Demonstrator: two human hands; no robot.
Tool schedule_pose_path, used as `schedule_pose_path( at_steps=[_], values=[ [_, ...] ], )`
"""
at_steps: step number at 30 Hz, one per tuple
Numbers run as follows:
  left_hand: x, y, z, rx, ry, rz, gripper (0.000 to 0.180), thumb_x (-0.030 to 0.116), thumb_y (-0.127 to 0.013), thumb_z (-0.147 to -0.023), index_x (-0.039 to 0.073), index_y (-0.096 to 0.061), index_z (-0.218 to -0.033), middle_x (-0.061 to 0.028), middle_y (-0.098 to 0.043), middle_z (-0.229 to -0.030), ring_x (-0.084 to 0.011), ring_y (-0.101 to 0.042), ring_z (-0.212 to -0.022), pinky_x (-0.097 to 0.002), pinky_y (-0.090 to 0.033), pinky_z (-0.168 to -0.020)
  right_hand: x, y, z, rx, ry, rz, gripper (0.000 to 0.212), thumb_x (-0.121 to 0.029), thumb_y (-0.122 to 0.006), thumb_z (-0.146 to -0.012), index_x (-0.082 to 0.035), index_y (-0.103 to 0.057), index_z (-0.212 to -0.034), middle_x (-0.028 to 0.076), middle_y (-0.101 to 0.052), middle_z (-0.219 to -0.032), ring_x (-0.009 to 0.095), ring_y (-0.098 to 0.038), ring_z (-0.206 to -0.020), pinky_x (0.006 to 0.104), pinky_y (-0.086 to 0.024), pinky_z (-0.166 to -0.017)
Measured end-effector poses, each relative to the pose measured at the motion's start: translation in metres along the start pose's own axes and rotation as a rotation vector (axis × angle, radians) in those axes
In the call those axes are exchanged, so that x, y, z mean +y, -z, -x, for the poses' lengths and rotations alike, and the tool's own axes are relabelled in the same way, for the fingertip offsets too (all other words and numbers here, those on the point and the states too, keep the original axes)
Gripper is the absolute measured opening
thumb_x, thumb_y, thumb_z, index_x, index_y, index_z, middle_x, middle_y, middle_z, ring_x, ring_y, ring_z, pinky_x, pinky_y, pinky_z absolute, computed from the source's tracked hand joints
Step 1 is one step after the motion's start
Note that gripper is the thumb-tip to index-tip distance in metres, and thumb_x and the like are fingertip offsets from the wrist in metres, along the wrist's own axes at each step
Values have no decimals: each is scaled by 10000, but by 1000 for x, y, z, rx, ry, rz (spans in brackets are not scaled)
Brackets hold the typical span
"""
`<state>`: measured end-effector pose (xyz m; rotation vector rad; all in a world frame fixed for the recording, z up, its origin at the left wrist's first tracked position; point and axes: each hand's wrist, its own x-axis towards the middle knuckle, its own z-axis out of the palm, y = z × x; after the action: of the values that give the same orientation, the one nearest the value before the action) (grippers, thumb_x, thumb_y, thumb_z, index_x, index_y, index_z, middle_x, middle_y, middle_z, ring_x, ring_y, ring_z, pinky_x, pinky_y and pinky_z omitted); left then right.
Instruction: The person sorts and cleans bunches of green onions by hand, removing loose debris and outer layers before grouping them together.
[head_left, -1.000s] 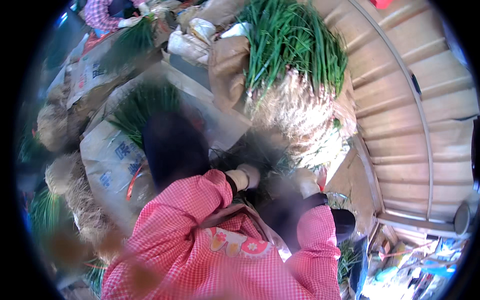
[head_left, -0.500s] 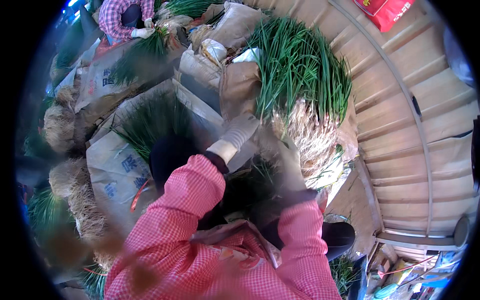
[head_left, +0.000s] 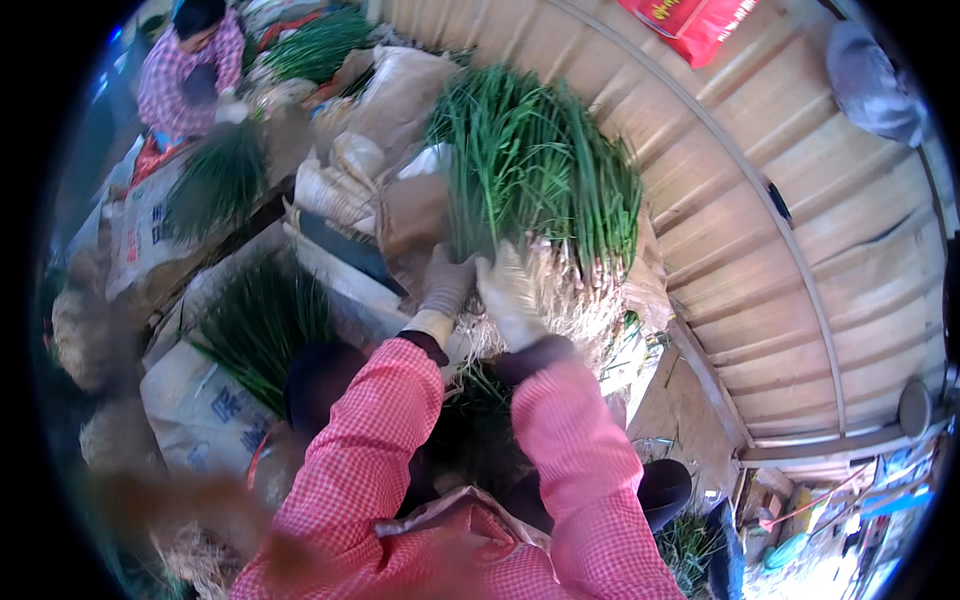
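Observation:
Both my hands wear pale gloves and meet at the near left side of a large pile of scallions [head_left: 540, 165]. The pile's green leaves point away from me, and its pale stringy roots [head_left: 575, 315] face me. My left hand [head_left: 447, 282] is closed at the base of the leaves. Close beside it on the right, my right hand [head_left: 510, 290] is closed there too, its fingers pointing away from me. Leaves rise just above the gloves, and roots show below, between the wrists. Blur hides the exact grip.
Another bunch of green leaves [head_left: 265, 335] lies on a white woven sack [head_left: 215, 400] to the left. Brown sacks [head_left: 405, 90] stand beyond. A ribbed wall [head_left: 770, 260] curves along the right, with a red bag [head_left: 690, 25] at the top. A co-worker [head_left: 190, 75] sits far left.
My right hand has moved left and away from me, up beside the left one. The two hands are now close together. The whole view has shifted, with the co-worker showing more.

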<state>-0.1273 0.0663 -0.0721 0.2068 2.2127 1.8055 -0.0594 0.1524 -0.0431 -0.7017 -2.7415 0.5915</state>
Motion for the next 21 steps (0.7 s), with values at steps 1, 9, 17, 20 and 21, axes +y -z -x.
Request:
schedule_pose_path(
  at_steps=[1, 9, 17, 20, 21],
  values=[
    [-6, 7, -7, -20, 14, -64, 624, 418, -674, -703, 6, -503, -1139, -211, -598, -1050, -335, -567, -1010, -358, -437, -852, -11, -4, -9, -65, -79, 10, 563, -409, -407, -893, 58, -402, -1206, 276, -564, -1034, 360, -575, -952, 448, -460, -814],
    [54, 52, -14, -114, -95, -54, 548, 459, -560, -800, 20, -525, -1126, -184, -607, -971, -282, -585, -932, -331, -452, -795, -73, 71, -19, -87, -17, -176, 687, -576, -426, -861, 75, -507, -1066, 206, -608, -727, 301, -636, -694, 392, -515, -603],
    [229, 19, 88, -528, -173, 782, 312, 266, -564, -868, 40, -553, -1084, -71, -624, -849, -139, -588, -759, -256, -469, -680, -86, 263, 5, -133, -148, -571, 401, -378, -496, -907, -19, -531, -1081, 30, -503, -536, 121, -489, -410, 262, -390, -375],
    [186, -61, 69, -137, -223, 611, 386, 247, -578, -846, 11, -528, -1148, -115, -630, -964, -189, -571, -879, -292, -433, -829, -2, 234, -29, -52, 167, -136, 356, -319, -503, -892, -103, -514, -1173, 173, -600, -857, 311, -582, -805, 371, -486, -665],
    [166, -74, 61, -127, -59, 391, 438, 310, -556, -849, 22, -520, -1178, -150, -621, -1026, -239, -576, -954, -308, -412, -879, -9, 228, -22, -167, -151, -107, 397, -349, -485, -890, -119, -489, -1213, 181, -614, -948, 332, -582, -855, 387, -484, -711]
  ],
)
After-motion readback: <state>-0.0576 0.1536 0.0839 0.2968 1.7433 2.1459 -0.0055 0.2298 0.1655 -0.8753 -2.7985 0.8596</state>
